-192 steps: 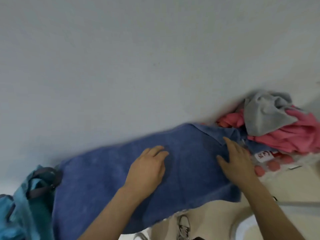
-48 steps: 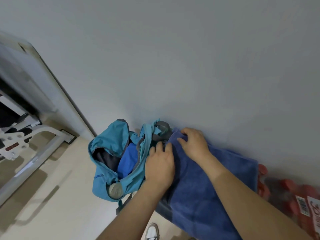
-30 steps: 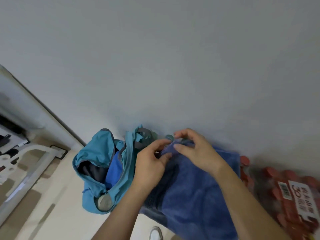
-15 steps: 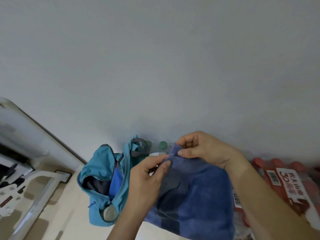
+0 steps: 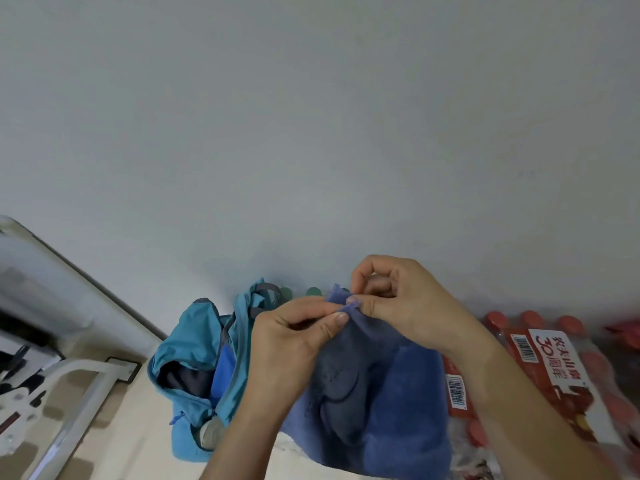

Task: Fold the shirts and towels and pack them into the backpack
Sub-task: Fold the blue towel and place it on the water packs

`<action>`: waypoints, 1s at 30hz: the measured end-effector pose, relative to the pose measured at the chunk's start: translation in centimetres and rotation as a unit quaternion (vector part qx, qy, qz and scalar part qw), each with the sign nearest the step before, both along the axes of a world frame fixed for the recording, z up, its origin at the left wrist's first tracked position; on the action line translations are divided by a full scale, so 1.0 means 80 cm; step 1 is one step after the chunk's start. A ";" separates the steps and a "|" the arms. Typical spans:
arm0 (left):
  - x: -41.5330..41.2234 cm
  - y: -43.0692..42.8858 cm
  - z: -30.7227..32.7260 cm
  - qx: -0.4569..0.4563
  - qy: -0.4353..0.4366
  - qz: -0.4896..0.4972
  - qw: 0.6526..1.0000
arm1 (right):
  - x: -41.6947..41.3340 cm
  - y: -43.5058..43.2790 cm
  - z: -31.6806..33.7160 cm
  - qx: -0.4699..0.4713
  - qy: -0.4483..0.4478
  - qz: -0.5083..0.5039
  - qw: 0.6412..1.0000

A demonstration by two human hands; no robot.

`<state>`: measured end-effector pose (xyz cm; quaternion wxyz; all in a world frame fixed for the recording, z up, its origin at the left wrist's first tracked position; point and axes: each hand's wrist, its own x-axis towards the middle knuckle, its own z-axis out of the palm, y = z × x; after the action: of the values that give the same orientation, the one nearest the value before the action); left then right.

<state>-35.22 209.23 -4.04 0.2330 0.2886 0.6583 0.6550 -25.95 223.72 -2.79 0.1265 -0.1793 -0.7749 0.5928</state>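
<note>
A blue towel (image 5: 398,410) hangs down in front of me, lifted by its top corner. My left hand (image 5: 287,344) pinches that corner between thumb and forefinger. My right hand (image 5: 401,303) pinches the same top edge right beside it, fingers curled. The teal backpack (image 5: 194,358) sits open on the floor to the left of the towel, against the wall. Dark and bright blue fabric shows inside its mouth.
A shrink-wrapped pack of red-capped bottles (image 5: 554,382) lies to the right of the towel. Two green caps (image 5: 313,292) peek out behind the backpack at the wall. A white metal frame (image 5: 79,386) stands on the beige floor at the left.
Both hands have lifted the towel's top corner higher off the pile. The fingers have closed tighter on the edge, and the towel now hangs more bunched beneath them.
</note>
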 end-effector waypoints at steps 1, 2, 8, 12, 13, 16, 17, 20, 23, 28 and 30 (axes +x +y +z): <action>-0.001 0.001 0.000 0.005 0.005 0.013 1.000 | 0.003 0.001 0.002 -0.001 0.004 0.009 1.000; 0.000 0.002 0.001 0.010 0.008 0.022 1.000 | 0.005 0.002 0.002 -0.005 0.011 0.016 1.000; 0.004 0.011 0.014 0.035 -0.011 0.035 0.999 | 0.013 0.006 0.010 -0.036 0.031 0.017 0.999; 0.005 0.014 0.020 0.014 -0.032 0.070 0.997 | 0.015 0.008 0.011 -0.044 0.040 0.018 0.998; 0.005 0.015 0.022 0.014 -0.030 0.082 0.996 | 0.015 0.008 0.012 -0.042 0.042 0.028 0.998; 0.003 0.017 0.030 0.025 -0.016 0.107 0.994 | 0.018 0.011 0.016 0.023 0.042 0.060 0.997; 0.001 0.018 0.034 0.030 -0.013 0.108 0.994 | 0.020 0.013 0.020 0.055 0.036 0.068 0.996; -0.008 0.019 0.047 0.038 0.005 0.095 0.995 | 0.023 0.020 0.024 0.106 0.034 0.062 0.992; -0.015 0.022 0.060 0.060 0.017 0.083 0.995 | 0.025 0.025 0.025 0.098 0.048 0.048 0.993; -0.017 0.023 0.091 0.075 0.050 0.031 0.995 | 0.032 0.021 0.037 0.137 0.006 0.078 0.987; -0.021 0.023 0.105 0.078 0.076 0.021 0.994 | 0.037 0.022 0.034 0.160 -0.038 0.070 0.984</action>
<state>-36.92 211.08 4.33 0.1452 0.3406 0.6266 0.6857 -22.96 225.49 -0.08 0.0821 -0.1242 -0.8746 0.4615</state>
